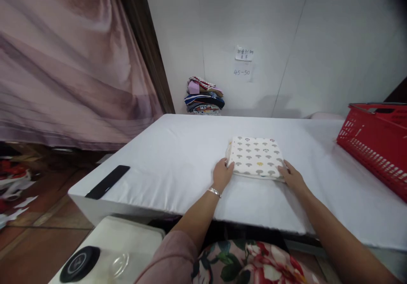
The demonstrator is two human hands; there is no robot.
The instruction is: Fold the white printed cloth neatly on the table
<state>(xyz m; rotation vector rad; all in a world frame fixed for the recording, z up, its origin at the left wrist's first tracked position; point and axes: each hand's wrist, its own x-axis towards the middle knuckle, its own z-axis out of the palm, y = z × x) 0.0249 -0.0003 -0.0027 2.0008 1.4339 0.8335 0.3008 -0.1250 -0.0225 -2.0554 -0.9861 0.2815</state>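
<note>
A folded white cloth (254, 154) with rows of grey mushroom prints and a few yellow and dark ones lies on the white-covered table (178, 165). My left hand (222, 174) grips its near left corner, thumb on top and fingers hidden at the side. On the opposite edge, my right hand (292, 177) holds the near right corner the same way, its fingers partly under the fabric. The cloth lies flat, or nearly so; I cannot tell whether its near edge is slightly lifted.
A red plastic basket (378, 144) stands on the table at the right. Behind the far edge rises a stack of folded fabrics (204, 96). A black flat strip, perhaps a phone (108, 182), lies at the left corner. Below is a white box (127, 250) with a black round object (80, 264).
</note>
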